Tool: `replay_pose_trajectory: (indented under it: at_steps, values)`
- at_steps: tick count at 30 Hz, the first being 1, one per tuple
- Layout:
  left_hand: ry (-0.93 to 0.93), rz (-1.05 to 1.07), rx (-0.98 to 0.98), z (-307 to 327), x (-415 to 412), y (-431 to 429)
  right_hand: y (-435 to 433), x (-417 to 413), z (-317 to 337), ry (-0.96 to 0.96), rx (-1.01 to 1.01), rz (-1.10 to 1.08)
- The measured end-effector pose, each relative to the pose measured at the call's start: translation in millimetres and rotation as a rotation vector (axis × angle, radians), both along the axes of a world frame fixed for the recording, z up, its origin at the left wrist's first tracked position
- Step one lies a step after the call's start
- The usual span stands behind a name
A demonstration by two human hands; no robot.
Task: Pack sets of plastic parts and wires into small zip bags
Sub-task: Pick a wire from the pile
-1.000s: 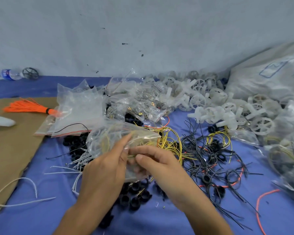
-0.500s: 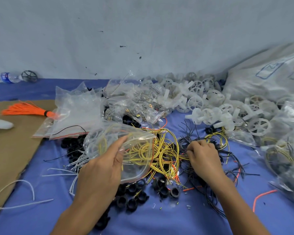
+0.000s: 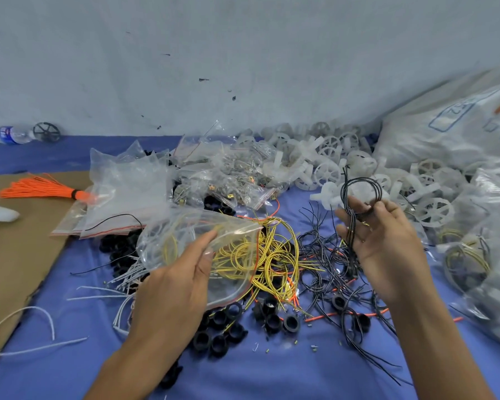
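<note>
My left hand (image 3: 179,281) grips a small clear zip bag (image 3: 191,241) with a red seal line, held open above the blue cloth; a yellow wire coil shows inside it. My right hand (image 3: 381,243) is raised to the right and pinches a looped bundle of black wires (image 3: 355,192) that hangs down across its palm. Between the hands lie tangled yellow wires (image 3: 274,255) and loose black wires (image 3: 321,267). Black plastic rings (image 3: 228,327) lie scattered below the bag. White plastic wheels (image 3: 329,168) are heaped behind.
Empty zip bags (image 3: 122,192) and filled small bags (image 3: 231,180) pile up at the back centre. An orange wire bundle (image 3: 38,190) lies on brown cardboard (image 3: 18,255) at left. Large plastic sacks (image 3: 451,134) crowd the right side. A water bottle (image 3: 9,135) lies by the wall.
My right hand left the bag, reached into the black wire pile, and has lifted a looped bundle of black wires. My left hand keeps holding the open bag.
</note>
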State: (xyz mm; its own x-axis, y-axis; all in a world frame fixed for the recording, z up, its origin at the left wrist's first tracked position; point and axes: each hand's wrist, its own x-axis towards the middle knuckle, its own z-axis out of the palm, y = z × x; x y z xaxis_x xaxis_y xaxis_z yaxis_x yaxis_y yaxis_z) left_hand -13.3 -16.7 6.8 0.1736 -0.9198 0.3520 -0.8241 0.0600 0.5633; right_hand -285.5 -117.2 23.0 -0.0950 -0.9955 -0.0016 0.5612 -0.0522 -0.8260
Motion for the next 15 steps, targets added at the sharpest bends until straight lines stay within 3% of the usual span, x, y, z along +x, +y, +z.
replay_pose_trajectory:
  at_steps: [4,6,8,9,12,15]
  values:
    - [-0.001,-0.002,0.0,-0.8,-5.7,-2.7,21.5,16.1,-1.9,0.096,0.038,0.277]
    - [0.016,-0.004,0.005,-1.1,-8.5,-4.2,35.4,32.7,-14.6,0.311,-0.004,0.423]
    - [0.013,0.004,-0.004,-1.6,-10.1,-5.4,43.2,45.5,-23.9,0.643,-0.134,0.427]
    - [0.006,0.007,-0.016,-2.2,-10.1,-5.8,43.5,48.8,-23.1,0.721,-0.19,0.391]
    - [-0.008,0.001,-0.037,-3.1,-7.8,-4.6,36.3,49.2,2.8,0.648,-0.268,0.276]
    - [-0.005,-0.005,-0.027,-3.9,-4.5,-3.3,17.7,35.7,54.0,0.443,-0.401,0.125]
